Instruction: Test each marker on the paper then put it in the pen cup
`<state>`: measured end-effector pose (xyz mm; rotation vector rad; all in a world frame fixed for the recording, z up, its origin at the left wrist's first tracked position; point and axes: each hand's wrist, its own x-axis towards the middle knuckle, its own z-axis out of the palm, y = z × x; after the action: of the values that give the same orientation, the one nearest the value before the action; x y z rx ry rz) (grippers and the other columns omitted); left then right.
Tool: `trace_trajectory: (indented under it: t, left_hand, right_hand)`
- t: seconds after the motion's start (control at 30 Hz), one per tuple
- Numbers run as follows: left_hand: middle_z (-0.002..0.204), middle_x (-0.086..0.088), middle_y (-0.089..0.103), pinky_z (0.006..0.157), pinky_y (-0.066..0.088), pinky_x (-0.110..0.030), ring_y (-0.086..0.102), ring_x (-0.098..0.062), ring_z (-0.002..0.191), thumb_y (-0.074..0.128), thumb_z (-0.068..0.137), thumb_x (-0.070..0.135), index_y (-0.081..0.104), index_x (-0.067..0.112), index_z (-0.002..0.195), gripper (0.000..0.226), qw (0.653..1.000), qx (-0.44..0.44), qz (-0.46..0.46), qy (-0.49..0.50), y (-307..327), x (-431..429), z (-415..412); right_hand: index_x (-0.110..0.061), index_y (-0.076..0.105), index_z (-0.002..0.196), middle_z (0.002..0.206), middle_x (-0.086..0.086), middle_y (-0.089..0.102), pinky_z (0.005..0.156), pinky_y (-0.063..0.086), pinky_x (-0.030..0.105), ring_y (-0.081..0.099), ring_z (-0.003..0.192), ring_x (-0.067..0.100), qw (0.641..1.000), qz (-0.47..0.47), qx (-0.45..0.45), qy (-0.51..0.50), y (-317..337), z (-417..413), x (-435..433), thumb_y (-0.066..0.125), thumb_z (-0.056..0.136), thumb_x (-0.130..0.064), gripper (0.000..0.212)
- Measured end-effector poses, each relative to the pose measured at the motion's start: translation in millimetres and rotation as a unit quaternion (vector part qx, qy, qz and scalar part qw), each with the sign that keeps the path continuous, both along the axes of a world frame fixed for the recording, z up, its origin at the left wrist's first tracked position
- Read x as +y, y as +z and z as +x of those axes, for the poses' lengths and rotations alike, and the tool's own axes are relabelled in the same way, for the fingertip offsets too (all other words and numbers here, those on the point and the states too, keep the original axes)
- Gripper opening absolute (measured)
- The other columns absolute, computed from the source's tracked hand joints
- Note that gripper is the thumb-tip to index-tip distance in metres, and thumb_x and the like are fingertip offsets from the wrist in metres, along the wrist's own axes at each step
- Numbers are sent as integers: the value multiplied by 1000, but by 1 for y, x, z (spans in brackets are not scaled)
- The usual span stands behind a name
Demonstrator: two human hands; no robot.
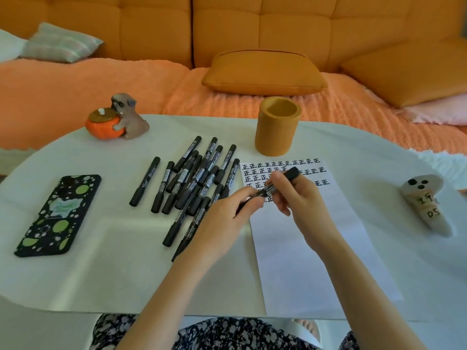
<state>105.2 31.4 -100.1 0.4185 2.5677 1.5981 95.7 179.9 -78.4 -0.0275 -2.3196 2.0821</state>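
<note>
Both of my hands hold one black marker (274,188) over the upper part of the white paper (310,248). My right hand (295,195) grips its upper barrel, the capped end sticking out past my fingers. My left hand (227,215) pinches its lower end. Rows of black test marks (280,166) fill the top of the paper. A pile of several black markers (194,178) lies left of the sheet. The orange pen cup (276,126) stands upright just beyond the paper, and it looks empty from here.
A phone in a black spotted case (59,213) lies at the left. A dog-and-pumpkin figurine (117,118) stands at the back left, a pale ghost-like figure (427,203) at the right. An orange sofa with cushions (262,72) lies behind the white table (106,261).
</note>
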Motion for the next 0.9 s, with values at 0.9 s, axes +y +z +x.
trace_trajectory:
  t: [0.9]
  left_hand:
    - [101, 19, 69, 82, 42, -2, 61, 4, 93, 67, 86, 20, 67, 33, 109, 27, 991, 22, -127, -31, -15, -11, 5]
  right_hand:
    - [-14, 45, 65, 51, -8, 45, 39, 30, 20, 41, 41, 13, 972, -192, -18, -133, -23, -21, 45, 60, 88, -4, 30]
